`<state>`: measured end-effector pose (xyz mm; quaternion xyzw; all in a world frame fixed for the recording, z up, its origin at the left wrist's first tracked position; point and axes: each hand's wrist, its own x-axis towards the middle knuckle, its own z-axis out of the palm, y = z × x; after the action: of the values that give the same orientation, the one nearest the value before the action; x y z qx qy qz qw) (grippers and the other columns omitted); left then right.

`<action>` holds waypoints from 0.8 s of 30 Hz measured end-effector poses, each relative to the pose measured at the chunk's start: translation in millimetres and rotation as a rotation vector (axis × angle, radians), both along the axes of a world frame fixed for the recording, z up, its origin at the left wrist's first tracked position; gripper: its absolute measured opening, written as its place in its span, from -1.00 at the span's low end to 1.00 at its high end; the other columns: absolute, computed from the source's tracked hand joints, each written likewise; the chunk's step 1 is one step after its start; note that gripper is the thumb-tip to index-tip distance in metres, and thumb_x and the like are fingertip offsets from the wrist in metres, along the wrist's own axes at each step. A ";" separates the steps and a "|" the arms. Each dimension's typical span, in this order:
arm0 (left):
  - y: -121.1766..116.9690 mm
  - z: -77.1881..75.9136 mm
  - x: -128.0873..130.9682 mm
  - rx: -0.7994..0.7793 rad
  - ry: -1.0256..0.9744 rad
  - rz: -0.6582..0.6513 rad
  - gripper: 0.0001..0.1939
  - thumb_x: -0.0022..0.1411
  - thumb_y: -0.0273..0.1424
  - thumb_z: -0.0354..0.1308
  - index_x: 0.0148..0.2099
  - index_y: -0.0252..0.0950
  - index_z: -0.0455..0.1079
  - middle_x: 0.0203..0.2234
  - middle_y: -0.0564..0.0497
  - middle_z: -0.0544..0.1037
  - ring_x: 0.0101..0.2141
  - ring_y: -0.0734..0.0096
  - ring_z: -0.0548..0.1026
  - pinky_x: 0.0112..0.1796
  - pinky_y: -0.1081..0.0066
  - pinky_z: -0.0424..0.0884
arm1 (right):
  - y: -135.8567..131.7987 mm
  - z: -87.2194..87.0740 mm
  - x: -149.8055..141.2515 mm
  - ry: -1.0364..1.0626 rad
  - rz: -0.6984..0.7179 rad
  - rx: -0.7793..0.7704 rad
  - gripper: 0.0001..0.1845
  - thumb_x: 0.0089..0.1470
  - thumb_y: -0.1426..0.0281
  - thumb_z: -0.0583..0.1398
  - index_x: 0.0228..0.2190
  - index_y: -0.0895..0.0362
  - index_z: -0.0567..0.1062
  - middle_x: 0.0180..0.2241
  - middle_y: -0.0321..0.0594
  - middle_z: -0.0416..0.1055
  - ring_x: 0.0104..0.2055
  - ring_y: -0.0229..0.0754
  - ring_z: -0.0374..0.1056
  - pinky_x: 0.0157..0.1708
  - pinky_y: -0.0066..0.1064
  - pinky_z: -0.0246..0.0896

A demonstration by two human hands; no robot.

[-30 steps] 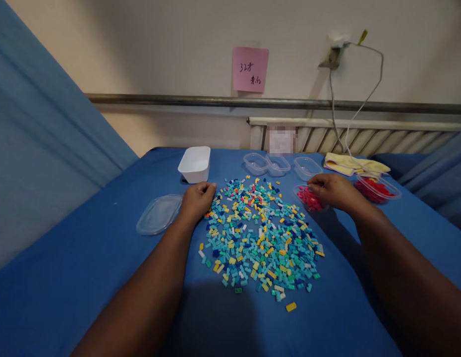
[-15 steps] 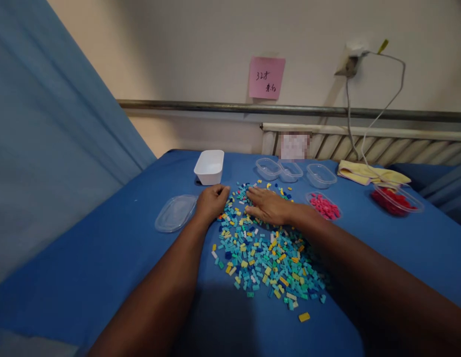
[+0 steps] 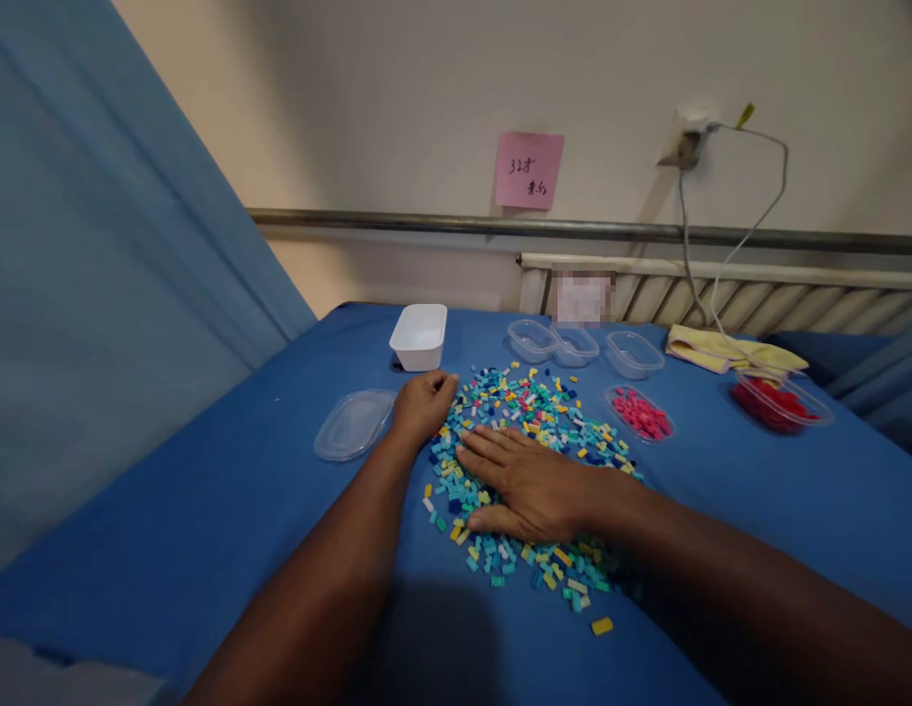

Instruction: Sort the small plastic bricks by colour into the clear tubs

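A wide spread of small toy building bricks point(image 3: 500, 392), mostly turquoise with yellow, dark blue, white and some pink, covers the middle of the blue cloth point(image 3: 228, 471). My right hand point(image 3: 522, 482) lies palm down over the bricks, its fingers stretched out and slightly spread. At the left edge of the spread rests my left hand point(image 3: 425, 400), its fingers curled inward; what they hold, if anything, is hidden. Right of the bricks sits a clear lid or shallow tray with pink bricks point(image 3: 642, 413).
A white tub point(image 3: 419, 336) stands behind my left hand, and a clear lid point(image 3: 354, 425) lies left of it. Along the back are clear containers point(image 3: 531, 339), a yellow cloth point(image 3: 728, 349) and a container of red bricks point(image 3: 776, 404). A blue curtain point(image 3: 118, 245) hangs at left.
My right hand has moved from the far part of the bricks toward me, its fingers now spread over the middle. More bricks show at the back. My left hand stays nearly in place.
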<state>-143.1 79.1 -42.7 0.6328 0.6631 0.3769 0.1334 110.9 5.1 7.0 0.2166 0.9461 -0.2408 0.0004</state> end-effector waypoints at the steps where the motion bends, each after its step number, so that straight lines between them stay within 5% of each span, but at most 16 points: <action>1: 0.2 -0.7 0.0 -0.004 -0.002 0.000 -0.52 0.41 -0.04 0.06 -0.38 -0.28 0.52 -0.51 0.05 0.53 -0.40 0.32 0.46 -0.37 0.35 0.14 | 0.5 0.9 3.3 0.003 0.001 0.000 0.16 0.37 -0.38 -0.12 0.60 0.19 0.01 0.63 0.03 -0.28 0.68 0.18 -0.39 0.62 0.08 -0.49; 4: 0.4 -2.6 0.0 -0.003 -0.007 -0.004 -0.53 0.41 -0.04 0.07 -0.36 -0.27 0.53 -0.51 0.05 0.52 -0.39 0.31 0.47 -0.38 0.35 0.14 | 23.2 -0.9 15.8 0.013 -0.095 0.054 0.08 0.41 -0.33 -0.09 0.61 0.14 0.01 0.64 -0.02 -0.27 0.68 0.18 -0.37 0.62 0.09 -0.46; 7: -0.5 -2.9 0.0 -0.014 -0.019 0.005 -0.53 0.41 -0.03 0.08 -0.34 -0.27 0.55 -0.48 0.03 0.55 -0.37 0.28 0.49 -0.37 0.35 0.15 | 59.3 -10.0 31.4 -0.080 -0.291 0.081 0.11 0.43 -0.31 -0.12 0.59 0.26 0.03 0.63 0.13 -0.23 0.67 0.23 -0.36 0.61 0.13 -0.41; 10: -1.7 -1.9 -0.3 -0.027 -0.030 0.010 -0.55 0.41 -0.04 0.09 -0.31 -0.26 0.58 -0.45 0.01 0.60 -0.34 0.24 0.51 -0.36 0.35 0.17 | 73.8 -22.2 50.8 -0.104 -0.307 0.071 0.13 0.43 -0.31 -0.16 0.58 0.33 0.04 0.62 0.17 -0.25 0.67 0.21 -0.35 0.61 0.10 -0.38; 16: -1.9 -0.8 -1.2 -0.033 -0.024 0.007 -0.55 0.41 -0.04 0.09 -0.33 -0.26 0.56 -0.48 0.03 0.57 -0.37 0.26 0.49 -0.36 0.36 0.16 | 22.0 -34.4 92.0 -0.043 -0.340 0.075 -0.02 0.46 -0.25 -0.04 0.60 0.08 0.02 0.63 0.00 -0.23 0.66 0.22 -0.29 0.59 0.23 -0.30; 24: -2.2 1.9 -3.0 -0.025 0.007 0.000 -0.53 0.40 -0.02 0.06 -0.33 -0.26 0.55 -0.45 0.02 0.59 -0.34 0.24 0.52 -0.34 0.35 0.19 | -31.9 -27.8 117.3 -0.017 -0.335 0.082 -0.15 0.48 -0.15 0.06 0.58 -0.09 0.08 0.61 -0.12 -0.09 0.65 0.24 -0.20 0.57 0.32 -0.26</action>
<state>-146.1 76.9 -40.8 0.6323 0.6683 0.3664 0.1389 228.2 -26.8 -20.8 0.3730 0.9059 -0.1967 -0.0405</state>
